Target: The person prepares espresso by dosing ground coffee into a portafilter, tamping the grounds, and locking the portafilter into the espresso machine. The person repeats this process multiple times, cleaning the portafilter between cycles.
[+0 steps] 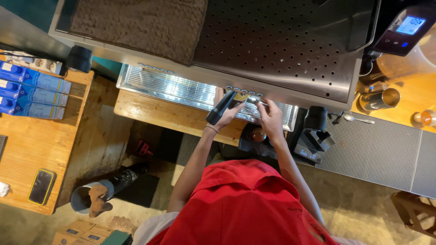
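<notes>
Blue cartons [34, 90] on wooden shelf [27, 145]

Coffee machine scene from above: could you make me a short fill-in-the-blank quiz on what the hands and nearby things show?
1. The left hand grips a portafilter by its ____ handle.
2. The right hand reaches to the machine's drip ____.
3. The phone on the wooden table has a ____ case.
4. The person wears a ____ apron.

Missing words: black; tray; yellow; red
</notes>
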